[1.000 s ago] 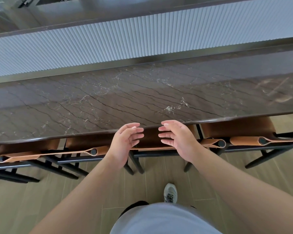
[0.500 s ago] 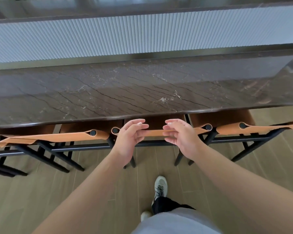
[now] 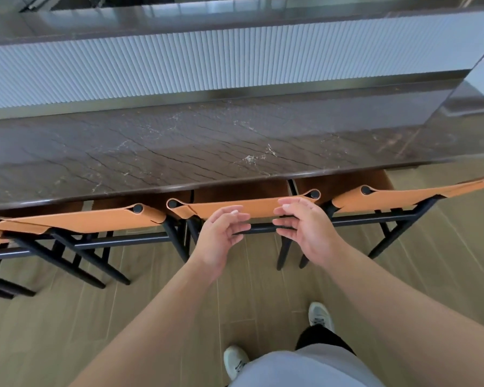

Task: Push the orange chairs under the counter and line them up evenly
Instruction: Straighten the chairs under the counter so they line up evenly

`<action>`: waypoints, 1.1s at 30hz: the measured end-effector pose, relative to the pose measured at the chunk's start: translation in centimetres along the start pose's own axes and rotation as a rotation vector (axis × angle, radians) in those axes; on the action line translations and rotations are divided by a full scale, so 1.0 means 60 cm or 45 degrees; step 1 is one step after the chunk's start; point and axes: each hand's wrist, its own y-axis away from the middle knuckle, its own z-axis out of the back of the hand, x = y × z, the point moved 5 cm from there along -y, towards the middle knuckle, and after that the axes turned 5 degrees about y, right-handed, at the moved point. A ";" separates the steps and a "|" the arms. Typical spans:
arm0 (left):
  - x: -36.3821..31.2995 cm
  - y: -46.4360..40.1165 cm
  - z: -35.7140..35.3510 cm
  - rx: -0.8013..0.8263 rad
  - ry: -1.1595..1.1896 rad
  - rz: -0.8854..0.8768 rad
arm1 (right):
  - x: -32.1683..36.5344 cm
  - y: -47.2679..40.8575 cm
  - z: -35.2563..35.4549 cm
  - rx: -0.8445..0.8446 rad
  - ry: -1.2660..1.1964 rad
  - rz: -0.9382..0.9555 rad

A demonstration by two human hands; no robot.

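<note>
Straight ahead of both hands, tucked partly under the counter (image 3: 179, 152): middle orange chair (image 3: 235, 208), backrest running crosswise, left hand (image 3: 218, 238) and right hand (image 3: 305, 230) loosely curled, empty, equally near.

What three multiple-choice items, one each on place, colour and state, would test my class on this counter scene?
1. Where is the middle orange leather chair back?
A. at the dark marble counter's near edge
B. on top of the counter
C. lying on the floor

2. What colour are the chair frames?
A. white
B. black
C. red

3. How are the left hand and right hand?
A. gripping a cup
B. clenched fists
C. open, holding nothing

Key: A, the back sits just before the edge; B, the tubes are black; C, fingers loosely curled, empty.
</note>
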 end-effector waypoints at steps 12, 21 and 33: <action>0.028 -0.095 -0.231 0.013 -0.002 0.025 | 0.050 -0.074 0.239 -0.099 -0.002 -0.019; 0.057 -0.192 -0.398 -0.183 0.060 0.034 | 0.088 -0.210 0.424 0.057 -0.004 -0.093; 0.076 -0.234 -0.477 -0.385 -0.015 0.059 | 0.119 -0.294 0.490 0.252 0.026 -0.189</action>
